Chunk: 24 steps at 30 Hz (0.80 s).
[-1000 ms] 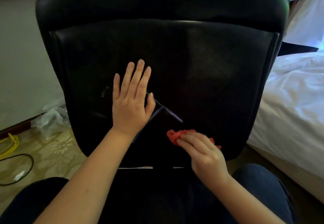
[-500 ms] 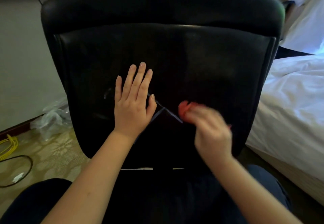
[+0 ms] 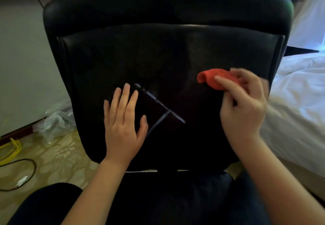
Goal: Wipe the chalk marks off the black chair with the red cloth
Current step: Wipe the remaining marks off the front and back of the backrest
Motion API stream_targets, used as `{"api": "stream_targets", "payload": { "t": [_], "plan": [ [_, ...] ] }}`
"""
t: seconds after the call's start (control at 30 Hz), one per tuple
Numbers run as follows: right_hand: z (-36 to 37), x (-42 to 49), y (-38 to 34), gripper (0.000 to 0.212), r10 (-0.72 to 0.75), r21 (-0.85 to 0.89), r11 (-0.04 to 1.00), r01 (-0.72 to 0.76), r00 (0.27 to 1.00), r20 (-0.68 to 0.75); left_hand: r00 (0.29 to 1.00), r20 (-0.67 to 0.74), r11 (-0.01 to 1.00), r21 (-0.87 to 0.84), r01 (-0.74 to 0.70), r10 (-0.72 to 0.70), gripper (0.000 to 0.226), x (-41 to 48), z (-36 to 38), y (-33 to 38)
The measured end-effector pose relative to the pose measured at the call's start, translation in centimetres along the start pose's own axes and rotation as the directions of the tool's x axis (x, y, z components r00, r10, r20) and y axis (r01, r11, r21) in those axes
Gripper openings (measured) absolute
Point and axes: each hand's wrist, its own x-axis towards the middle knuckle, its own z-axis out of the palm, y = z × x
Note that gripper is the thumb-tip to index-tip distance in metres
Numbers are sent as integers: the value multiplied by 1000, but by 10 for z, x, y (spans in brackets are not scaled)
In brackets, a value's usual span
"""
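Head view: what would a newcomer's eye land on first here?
The red cloth bunched in the right hand stands out against the black chair, up and right of centre. Below it to the left, pale chalk marks cross the chair, with the left hand flat beside them.

We list: black chair (image 3: 175,54) back; chalk marks (image 3: 154,99) on it; our left hand (image 3: 123,126) flat at their 8 o'clock; our right hand (image 3: 244,112) pinching red cloth (image 3: 209,78) at their 2 o'clock.
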Motion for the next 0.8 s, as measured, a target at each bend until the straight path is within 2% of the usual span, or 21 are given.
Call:
{"api": "stream_targets", "payload": {
  "t": [0.03, 0.1, 0.17, 0.27, 0.33, 0.43, 0.5, 0.57, 0.67, 0.73, 0.8],
  "plan": [
    [4, -13, -5, 35, 1, 15, 1000, -1, 999, 35, 1000, -7, 1000, 15, 17, -17, 53, -4, 1, -3],
    [14, -55, -19, 31, -86, 56, 995, 78, 984, 153, 997, -24, 997, 15, 73, -73, 55, -13, 2, -7],
    [17, -92, -26, 25, -192, 117, 979, 165, 940, 283, 994, -24, 994, 7, 107, -107, 57, -17, 3, -10],
    [14, -103, -26, 27, -253, 161, 966, 203, 876, 411, 995, -9, 995, 25, 99, -99, 57, -17, 1, -16],
    [6, -86, -28, 29, -260, 160, 964, 213, 879, 399, 995, -9, 995, 28, 96, -96, 56, -16, -1, -20],
    [-3, -40, -27, 27, -203, 74, 979, 191, 950, 238, 994, -11, 994, 27, 108, -108, 55, -16, -4, -22],
    [-2, -7, -21, 30, -108, -22, 993, 112, 985, 131, 992, -14, 992, 35, 123, -122, 55, -16, -5, -24],
    [6, 5, -21, 32, -20, -66, 997, 26, 996, 88, 991, -19, 991, 41, 131, -130, 55, -17, -5, -24],
    [22, -34, -38, 31, -82, -17, 996, 87, 978, 191, 991, -26, 990, 31, 136, -135, 55, -17, -3, -23],
    [25, -73, -48, 26, -176, 54, 984, 168, 936, 304, 992, -23, 992, 20, 128, -128, 55, -17, -1, -20],
    [22, -94, -50, 23, -219, 113, 975, 189, 895, 389, 994, -25, 994, 24, 107, -106, 55, -16, 0, -17]
  ]
}}
